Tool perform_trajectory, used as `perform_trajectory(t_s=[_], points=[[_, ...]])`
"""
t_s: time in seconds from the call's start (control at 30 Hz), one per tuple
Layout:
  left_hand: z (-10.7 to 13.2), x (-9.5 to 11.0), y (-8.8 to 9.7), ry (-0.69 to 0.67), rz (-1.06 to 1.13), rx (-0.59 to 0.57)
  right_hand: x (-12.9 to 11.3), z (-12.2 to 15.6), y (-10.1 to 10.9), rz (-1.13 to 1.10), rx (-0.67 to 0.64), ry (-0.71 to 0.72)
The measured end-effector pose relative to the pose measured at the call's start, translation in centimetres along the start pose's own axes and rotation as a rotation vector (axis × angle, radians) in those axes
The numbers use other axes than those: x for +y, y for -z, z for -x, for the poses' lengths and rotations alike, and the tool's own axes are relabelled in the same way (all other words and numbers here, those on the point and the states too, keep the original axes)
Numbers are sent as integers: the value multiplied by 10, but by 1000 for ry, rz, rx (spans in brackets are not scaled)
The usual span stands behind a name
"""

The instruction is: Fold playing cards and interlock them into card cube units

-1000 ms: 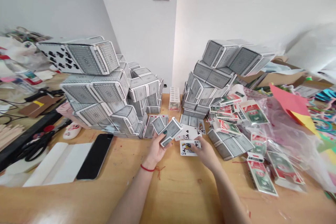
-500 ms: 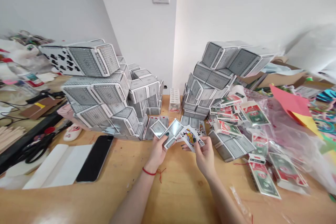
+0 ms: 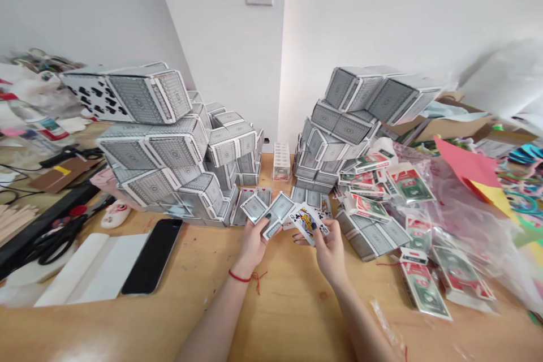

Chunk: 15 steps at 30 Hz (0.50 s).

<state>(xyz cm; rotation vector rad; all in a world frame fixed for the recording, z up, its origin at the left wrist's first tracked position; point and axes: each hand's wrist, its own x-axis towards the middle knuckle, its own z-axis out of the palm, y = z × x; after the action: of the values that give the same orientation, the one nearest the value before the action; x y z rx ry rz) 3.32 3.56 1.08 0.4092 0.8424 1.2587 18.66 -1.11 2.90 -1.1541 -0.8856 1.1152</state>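
Observation:
In the head view, my left hand (image 3: 253, 238) is closed on several grey-backed playing cards (image 3: 280, 206), backs up, thumb on top. My right hand (image 3: 328, 243) pinches face-up playing cards (image 3: 306, 222); the top one is a queen of clubs. The two groups of cards nearly meet in front of me, and I cannot tell whether they touch. Behind them, more grey-backed cards (image 3: 311, 197) lie on the wooden table (image 3: 288, 305). Stacked boxes built of cards rise on the left (image 3: 169, 150) and on the right (image 3: 331, 144).
Red and green card packs (image 3: 425, 289) lie in a pile at right, beside plastic wrap (image 3: 462, 209). A low card block (image 3: 373, 237) sits near my right hand. At left are a black phone (image 3: 153, 257), white paper (image 3: 93, 266) and black scissors (image 3: 55, 237). Small clear boxes (image 3: 281, 161) stand at the back.
Both hands keep their grip on the cards and have barely moved. The left hand's cards are tilted slightly differently, with less glare on them. The whole view has shifted very slightly.

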Motion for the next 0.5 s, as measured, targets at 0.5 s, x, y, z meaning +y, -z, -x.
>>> perform_trajectory(t_s=[0.5], points=[[0, 1, -1, -18, -17, 13, 2, 0, -2, -11, 5, -7]])
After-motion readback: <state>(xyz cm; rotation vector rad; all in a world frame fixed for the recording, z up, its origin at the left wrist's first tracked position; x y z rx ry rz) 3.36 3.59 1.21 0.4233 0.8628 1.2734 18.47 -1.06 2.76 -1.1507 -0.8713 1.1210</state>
